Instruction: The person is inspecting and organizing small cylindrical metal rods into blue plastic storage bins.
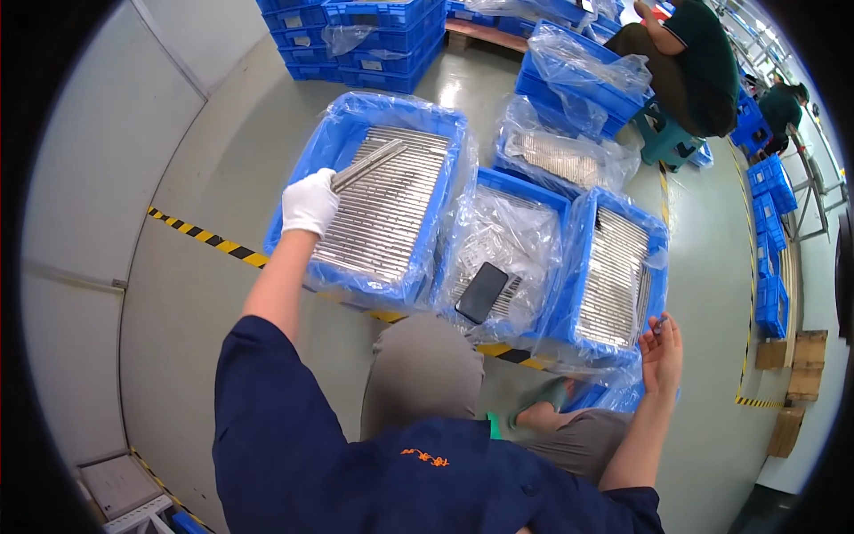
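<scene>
My left hand (310, 205), in a white glove, is closed round a few slim silver metal rods (369, 165). It holds them slantwise above the large blue crate (423, 110) at the left, which is lined with clear plastic and filled with rows of similar metal rods (382, 214). My right hand (660, 356) is bare and raised palm up beside the near right corner of the right-hand crate (656, 233). Its fingers are curled about a small greyish thing too small to make out. That crate also carries packed rows of metal rods (614, 276).
A dark phone (482, 293) lies on plastic film over the middle crate (560, 206). Behind it stands another lined crate of metal pieces (553, 160). Stacked blue crates (378, 44) rise at the back. A person (689, 62) sits on a green stool (665, 135) at the far right.
</scene>
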Motion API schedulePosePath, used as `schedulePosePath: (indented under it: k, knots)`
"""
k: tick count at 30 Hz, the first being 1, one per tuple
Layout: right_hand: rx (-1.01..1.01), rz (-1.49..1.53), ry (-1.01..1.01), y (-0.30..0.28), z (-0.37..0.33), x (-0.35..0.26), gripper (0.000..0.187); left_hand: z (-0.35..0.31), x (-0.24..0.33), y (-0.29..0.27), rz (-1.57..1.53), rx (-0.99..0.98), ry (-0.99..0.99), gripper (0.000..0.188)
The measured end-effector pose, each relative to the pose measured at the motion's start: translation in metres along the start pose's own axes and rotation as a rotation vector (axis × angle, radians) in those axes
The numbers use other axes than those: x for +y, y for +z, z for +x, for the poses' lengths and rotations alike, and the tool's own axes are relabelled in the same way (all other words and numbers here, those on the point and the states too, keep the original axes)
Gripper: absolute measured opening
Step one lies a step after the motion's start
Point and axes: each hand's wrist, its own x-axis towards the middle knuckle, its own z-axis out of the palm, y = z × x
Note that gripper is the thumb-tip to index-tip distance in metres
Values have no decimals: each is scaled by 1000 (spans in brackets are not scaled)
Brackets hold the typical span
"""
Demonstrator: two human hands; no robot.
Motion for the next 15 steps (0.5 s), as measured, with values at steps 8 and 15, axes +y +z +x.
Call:
schedulePosePath:
  k: [8,15]
  knots:
    - [83,-84,45,9,13,7,23,99,2,77,79,-111,271,12]
    - [121,-151,97,8,20,12,22,148,27,127,119,-319,406,24]
